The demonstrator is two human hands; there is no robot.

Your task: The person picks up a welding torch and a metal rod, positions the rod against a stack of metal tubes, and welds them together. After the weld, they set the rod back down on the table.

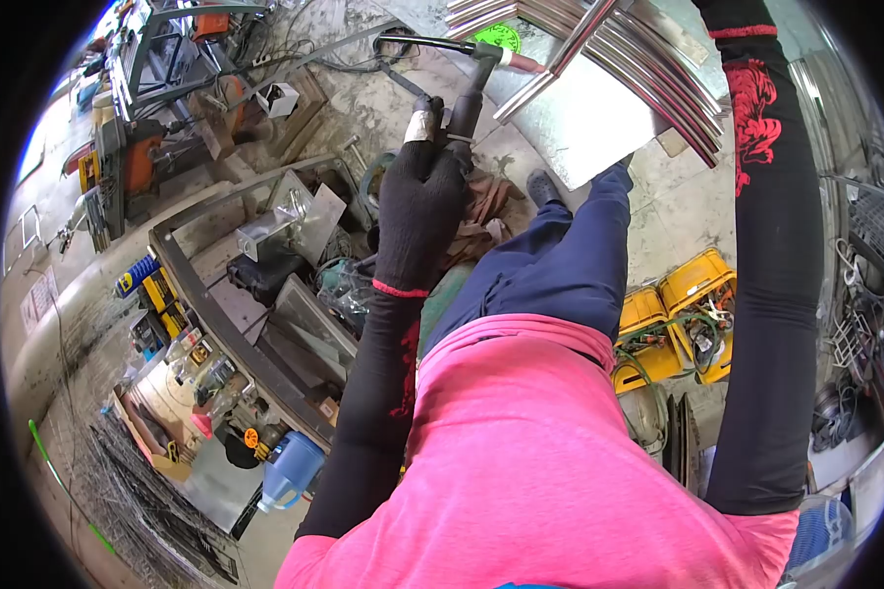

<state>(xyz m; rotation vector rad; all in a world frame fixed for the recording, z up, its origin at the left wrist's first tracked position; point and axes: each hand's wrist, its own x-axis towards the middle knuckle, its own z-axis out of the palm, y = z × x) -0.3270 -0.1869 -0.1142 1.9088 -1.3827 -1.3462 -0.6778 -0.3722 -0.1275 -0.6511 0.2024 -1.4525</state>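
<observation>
Open floor point(658, 187) is left beside the steel tubes point(648, 69); passage leftward is blocked by the cluttered metal frame point(216, 314) (scrap inside), rightward by yellow crates point(683, 314).

Right hand cut off — top edge; unseen.

Below you, two yellow plastic crates point(680, 324) full of tools and cables sit side by side on the concrete floor point(663, 196). To your left a grey metal workbench frame point(228, 329) holds scrap sheet pieces, with a blue spray can point(136, 276) just beyond it and a blue plastic jug point(290, 470) near its lower end.
</observation>
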